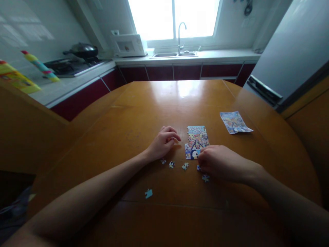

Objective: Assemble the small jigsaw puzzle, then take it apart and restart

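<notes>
Seems mid-fitting — has the right hand point(221, 163) bunched over the near right corner of the part-built jigsaw point(197, 134), just ahead and between both hands; cannot tell whether pinching a piece. Holds the left hand point(162, 144) loosely curled and empty-looking, apart from the right. Likely calls next for choosing among the loose pieces point(172, 164) on the hands' near side — then aligning tabs before pressing.

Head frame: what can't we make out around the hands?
Head view, all:
Right hand: its own back hides whether it grips anything.
Assembled puzzle: lower right corner behind that hand.
Loose pieces: prints too small.
Picture sheet: fine detail too small.
Right forearm: cut off by right edge.
</notes>
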Available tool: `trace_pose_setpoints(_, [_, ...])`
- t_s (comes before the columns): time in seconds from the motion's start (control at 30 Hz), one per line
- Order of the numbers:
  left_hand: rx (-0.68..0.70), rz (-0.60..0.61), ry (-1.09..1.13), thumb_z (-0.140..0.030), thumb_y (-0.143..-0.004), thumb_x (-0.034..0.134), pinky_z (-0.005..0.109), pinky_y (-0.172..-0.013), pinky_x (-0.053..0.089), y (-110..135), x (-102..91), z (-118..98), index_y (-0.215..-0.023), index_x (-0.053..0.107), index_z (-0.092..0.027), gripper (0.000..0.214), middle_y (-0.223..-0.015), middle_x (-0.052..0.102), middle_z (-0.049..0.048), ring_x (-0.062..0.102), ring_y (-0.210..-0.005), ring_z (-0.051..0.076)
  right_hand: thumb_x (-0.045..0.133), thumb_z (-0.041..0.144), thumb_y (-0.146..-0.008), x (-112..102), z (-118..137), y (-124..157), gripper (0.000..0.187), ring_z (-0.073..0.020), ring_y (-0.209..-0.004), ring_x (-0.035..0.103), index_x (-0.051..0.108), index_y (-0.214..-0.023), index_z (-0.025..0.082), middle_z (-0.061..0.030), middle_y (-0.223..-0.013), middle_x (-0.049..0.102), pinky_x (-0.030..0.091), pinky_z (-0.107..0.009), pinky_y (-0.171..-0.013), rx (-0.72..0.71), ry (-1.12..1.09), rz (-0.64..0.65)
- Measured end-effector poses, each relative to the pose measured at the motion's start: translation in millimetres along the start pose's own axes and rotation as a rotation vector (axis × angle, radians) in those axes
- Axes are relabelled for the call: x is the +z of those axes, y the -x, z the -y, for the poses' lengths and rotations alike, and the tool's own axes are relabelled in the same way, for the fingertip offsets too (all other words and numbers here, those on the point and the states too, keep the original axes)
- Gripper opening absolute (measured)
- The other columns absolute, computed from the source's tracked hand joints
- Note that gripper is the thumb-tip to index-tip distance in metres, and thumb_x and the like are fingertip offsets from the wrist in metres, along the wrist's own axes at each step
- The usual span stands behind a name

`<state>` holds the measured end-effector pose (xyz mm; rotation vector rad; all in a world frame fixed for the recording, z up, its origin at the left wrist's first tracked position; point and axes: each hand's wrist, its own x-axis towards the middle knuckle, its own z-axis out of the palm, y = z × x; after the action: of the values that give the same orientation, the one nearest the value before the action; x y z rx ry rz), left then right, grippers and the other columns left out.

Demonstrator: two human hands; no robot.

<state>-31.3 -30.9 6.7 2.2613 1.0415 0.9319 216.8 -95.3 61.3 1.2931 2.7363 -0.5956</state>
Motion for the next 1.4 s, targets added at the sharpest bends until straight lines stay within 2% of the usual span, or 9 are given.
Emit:
trace_pose_setpoints(0.67, [0.017, 0.012, -0.026, -0.004, -0.082, 0.05, 0.039, -0.091, 0.043, -0.1, 0.0, 0.7, -0.082, 0.072, -0.021, 0.028, -0.093, 0.06, 0.0037, 0.052, -0.097, 0.02, 0.06, 0.015, -0.083, 1.1, 0.7, 0.3, 0.011, -0.018, -0.073, 0.062, 0.066, -0.075, 0.019, -0.0054, -0.082, 0.07, 0.038, -0.028, -0.064, -0.033, 0.004, -0.001])
trace_pose_setpoints(1.4, [0.012, 0.028, -0.025, -0.006, -0.082, 0.05, 0.039, -0.091, 0.043, -0.2, -0.4, 0.4, -0.083, 0.072, -0.022, 0.027, -0.093, 0.06, 0.0041, 0.052, -0.098, 0.02, 0.062, 0.017, -0.083, 4.9, -4.5, 0.2, 0.008, -0.018, -0.076, 0.061, 0.065, -0.077, 0.019, -0.0045, -0.084, 0.069, 0.039, -0.028, -0.067, -0.069, -0.04, -0.009])
